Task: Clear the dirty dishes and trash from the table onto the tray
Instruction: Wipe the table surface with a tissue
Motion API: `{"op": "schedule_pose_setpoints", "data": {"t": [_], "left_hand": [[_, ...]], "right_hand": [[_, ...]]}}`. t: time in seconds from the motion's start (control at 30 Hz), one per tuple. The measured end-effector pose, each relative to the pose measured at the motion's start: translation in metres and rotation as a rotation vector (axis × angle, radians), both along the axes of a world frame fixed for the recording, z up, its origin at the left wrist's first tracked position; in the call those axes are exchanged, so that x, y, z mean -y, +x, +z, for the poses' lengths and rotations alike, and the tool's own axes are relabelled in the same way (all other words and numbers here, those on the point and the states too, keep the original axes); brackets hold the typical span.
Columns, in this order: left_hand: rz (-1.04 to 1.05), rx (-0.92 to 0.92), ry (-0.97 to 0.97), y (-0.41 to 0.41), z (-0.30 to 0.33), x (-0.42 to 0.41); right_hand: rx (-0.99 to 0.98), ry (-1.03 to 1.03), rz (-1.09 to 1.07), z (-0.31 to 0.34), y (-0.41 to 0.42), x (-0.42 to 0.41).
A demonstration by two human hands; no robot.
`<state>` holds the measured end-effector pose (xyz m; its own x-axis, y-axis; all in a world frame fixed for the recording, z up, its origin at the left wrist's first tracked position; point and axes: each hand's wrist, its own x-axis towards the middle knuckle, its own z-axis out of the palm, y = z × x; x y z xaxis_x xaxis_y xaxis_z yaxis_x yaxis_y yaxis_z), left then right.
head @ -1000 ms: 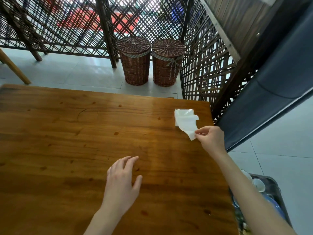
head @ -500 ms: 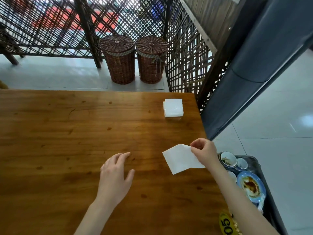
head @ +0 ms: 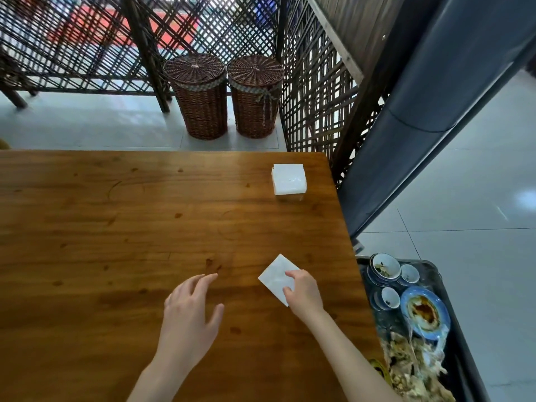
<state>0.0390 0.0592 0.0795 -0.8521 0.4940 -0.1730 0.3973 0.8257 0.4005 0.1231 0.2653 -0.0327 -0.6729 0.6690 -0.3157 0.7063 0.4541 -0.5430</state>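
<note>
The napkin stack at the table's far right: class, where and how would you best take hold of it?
Grip the napkin stack by its two opposite side faces, coming from above. It is a squat square block lying flat on the table, with all sides free.

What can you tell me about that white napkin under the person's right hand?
The napkin is a thin, white, square sheet, seemingly soft paper, lying flat on the wooden table, turned cornerwise. It looks clean and uncrumpled. The right hand rests on its near right corner, fingers curled over the edge. Nothing else touches it.
</note>
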Motion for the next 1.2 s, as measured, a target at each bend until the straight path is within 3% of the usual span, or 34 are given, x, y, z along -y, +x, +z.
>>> {"op": "schedule_pose_setpoints", "data": {"t": [0.27,0.57,0.73,0.97,1.2], "left_hand": [[0.017,-0.019,-0.037,-0.003,-0.006,0.000],[-0.105,-0.016,-0.033,0.014,-0.036,-0.033],[-0.229,0.041,-0.114,0.017,-0.068,-0.046],[-0.435,0.180,-0.309,0.029,-0.110,-0.056],[-0.531,0.169,-0.415,0.035,-0.125,-0.054]], "right_hand": [[0.101,0.236,0.355,-0.019,-0.002,-0.003],[0.084,0.327,0.410,-0.029,0.001,-0.001],[-0.020,0.288,0.249,-0.024,0.009,-0.011],[-0.085,0.424,-0.008,-0.011,0.001,-0.087],[0.008,0.398,0.015,-0.028,-0.026,-0.084]]}}
